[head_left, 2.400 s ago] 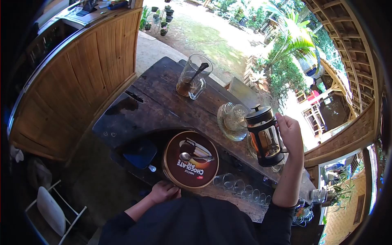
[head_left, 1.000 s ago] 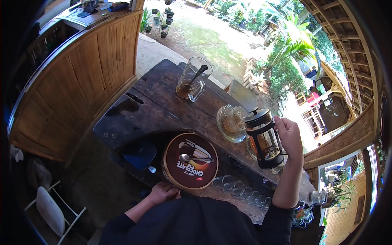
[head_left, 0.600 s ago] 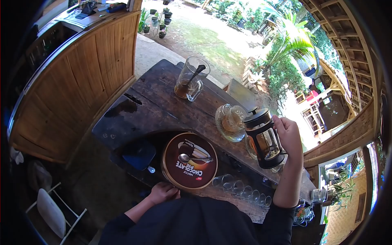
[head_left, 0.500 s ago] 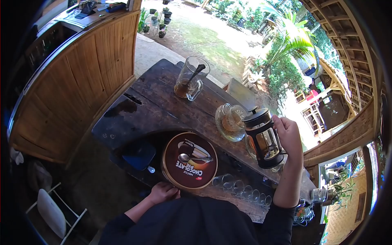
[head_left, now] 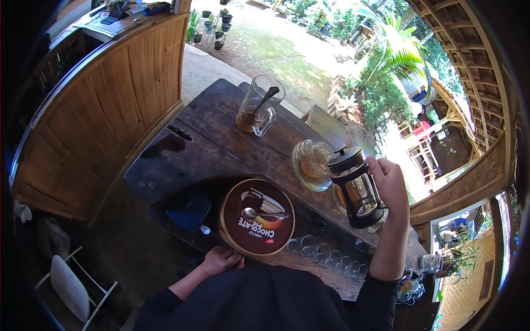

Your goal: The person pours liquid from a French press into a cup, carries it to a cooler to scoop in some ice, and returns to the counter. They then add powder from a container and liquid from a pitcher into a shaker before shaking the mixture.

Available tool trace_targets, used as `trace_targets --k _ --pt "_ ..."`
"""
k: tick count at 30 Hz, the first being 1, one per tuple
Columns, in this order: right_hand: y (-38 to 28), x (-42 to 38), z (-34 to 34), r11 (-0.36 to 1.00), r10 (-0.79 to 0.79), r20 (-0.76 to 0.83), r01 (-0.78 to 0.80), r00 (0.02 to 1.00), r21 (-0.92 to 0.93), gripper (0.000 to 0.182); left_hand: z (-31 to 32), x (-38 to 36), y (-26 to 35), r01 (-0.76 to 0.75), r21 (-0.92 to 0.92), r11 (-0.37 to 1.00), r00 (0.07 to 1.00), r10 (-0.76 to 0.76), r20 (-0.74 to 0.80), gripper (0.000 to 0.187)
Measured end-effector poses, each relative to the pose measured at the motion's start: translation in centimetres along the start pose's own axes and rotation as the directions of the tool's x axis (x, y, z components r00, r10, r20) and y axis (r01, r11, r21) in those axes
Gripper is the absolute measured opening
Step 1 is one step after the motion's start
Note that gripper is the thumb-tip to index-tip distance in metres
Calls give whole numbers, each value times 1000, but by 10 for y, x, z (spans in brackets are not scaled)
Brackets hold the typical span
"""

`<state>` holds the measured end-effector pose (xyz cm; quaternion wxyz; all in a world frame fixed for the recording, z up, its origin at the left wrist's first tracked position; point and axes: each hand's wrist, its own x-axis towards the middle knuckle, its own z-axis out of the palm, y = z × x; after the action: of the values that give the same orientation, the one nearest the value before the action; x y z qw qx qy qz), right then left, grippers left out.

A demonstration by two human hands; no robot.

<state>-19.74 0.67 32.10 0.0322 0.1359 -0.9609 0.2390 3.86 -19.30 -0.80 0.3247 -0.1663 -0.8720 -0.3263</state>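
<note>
My right hand [head_left: 389, 179] is closed around the handle of a French press [head_left: 356, 190] with a black frame and lid. Held slightly tilted, the press has some liquid low in its glass body. Beside its lid, a glass cup of light brown liquid [head_left: 316, 160] rests on a glass saucer [head_left: 303, 175]. My left hand [head_left: 222, 259] lies with curled fingers at the near table edge, close to a round brown tin [head_left: 256, 234] labelled chocolate pie. On the tin's lid lies a metal spoon [head_left: 265, 214].
A tall glass mug [head_left: 256, 113] with brown liquid and a dark spoon stands farther back on the dark wooden table [head_left: 204, 132]. Several small glasses [head_left: 334, 258] line the near right side. A curved wooden counter [head_left: 110, 110] is at left, a white chair [head_left: 70, 287] below it.
The French press and my right hand have shifted very slightly towards the left. My left hand stays where it was.
</note>
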Motion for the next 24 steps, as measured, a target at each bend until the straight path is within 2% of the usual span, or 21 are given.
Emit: trace_targets --k 9,24 --pt "2 0 1 999 -3 -22 4 1000 49 44 0 1 0 -2 9 1000 1000 2 -6 14" --pt "2 1 0 1000 -11 -29 11 1000 -21 46 -1 1 1 -4 -2 1000 1000 4 -10 14"
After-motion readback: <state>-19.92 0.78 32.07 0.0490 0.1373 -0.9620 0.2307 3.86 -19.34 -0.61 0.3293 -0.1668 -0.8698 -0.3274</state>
